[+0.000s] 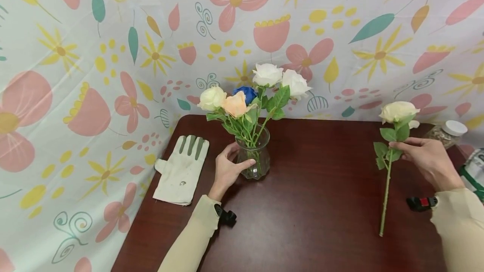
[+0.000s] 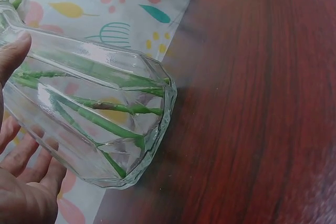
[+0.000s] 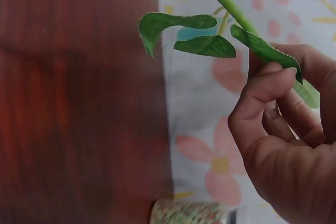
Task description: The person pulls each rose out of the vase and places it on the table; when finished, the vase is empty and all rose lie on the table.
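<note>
On the left half of the table stands a clear glass vase (image 1: 261, 162), its facets and the green stems (image 2: 113, 109) inside showing close up in the left wrist view. My left hand (image 1: 227, 169) holds the vase from the left, thumb on one side and fingers round the other. Out of its mouth rise two white roses (image 1: 267, 74), a cream rose (image 1: 212, 98), a peach rose (image 1: 236, 105) and a blue rose (image 1: 247, 94). Far to the right, my right hand (image 1: 427, 158) pinches a single cream rose (image 1: 398, 111) by its leafy upper stem, bloom up, bare stem (image 1: 385, 202) hanging down.
A white work glove (image 1: 181, 171) with grey-green fingers lies left of the vase. Behind the right hand stands a white-lidded jar (image 1: 446, 133), next to a white and green item (image 1: 474, 171) at the edge. Flower-printed cloth (image 1: 321, 20) walls the table's back and left.
</note>
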Action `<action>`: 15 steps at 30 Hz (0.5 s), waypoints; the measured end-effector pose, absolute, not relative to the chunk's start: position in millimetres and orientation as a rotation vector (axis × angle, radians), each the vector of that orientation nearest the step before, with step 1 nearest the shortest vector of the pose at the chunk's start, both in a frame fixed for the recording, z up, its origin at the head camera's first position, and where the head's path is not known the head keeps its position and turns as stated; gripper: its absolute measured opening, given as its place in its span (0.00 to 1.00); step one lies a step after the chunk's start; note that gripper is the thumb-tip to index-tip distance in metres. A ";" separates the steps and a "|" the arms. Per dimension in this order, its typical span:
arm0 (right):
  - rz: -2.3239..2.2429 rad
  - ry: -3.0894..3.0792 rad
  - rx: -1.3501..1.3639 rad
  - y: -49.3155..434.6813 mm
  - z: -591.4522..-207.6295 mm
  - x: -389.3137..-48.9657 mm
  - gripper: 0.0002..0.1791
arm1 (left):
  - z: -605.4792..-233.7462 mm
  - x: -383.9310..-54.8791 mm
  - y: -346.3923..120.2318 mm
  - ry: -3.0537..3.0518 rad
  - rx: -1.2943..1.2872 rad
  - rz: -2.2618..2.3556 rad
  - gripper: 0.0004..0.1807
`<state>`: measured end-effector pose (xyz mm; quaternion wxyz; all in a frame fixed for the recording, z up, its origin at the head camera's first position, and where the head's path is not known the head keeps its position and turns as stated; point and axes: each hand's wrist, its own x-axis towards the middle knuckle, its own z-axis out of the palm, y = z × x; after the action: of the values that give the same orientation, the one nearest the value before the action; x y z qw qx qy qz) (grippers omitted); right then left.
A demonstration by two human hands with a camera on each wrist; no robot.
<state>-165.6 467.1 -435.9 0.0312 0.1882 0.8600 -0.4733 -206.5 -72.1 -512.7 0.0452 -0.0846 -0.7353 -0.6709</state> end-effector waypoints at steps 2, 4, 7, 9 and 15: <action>-1.361 2.684 0.569 472.8 -442.1 -165.6 0.32 | -512.1 -206.7 -72.5 -2.246 -0.256 -2.046 0.35; -1.286 2.701 0.531 478.4 -447.7 -165.9 0.46 | -511.8 -207.1 -72.9 -2.244 -0.253 -2.043 0.35; -1.309 2.640 0.444 490.5 -454.5 -167.3 0.30 | -511.8 -208.1 -73.2 -2.235 -0.254 -2.040 0.35; -1.339 2.583 0.379 497.4 -458.7 -168.6 0.13 | -512.3 -208.7 -73.3 -2.231 -0.253 -2.040 0.35; -1.339 2.481 0.301 511.5 -467.5 -172.6 0.12 | -513.2 -209.5 -73.5 -2.218 -0.261 -2.055 0.34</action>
<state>-172.6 511.5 -467.5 0.1524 0.1048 0.8648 -0.4668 -209.5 -73.5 -513.2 0.0535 -0.0859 -0.7297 -0.6762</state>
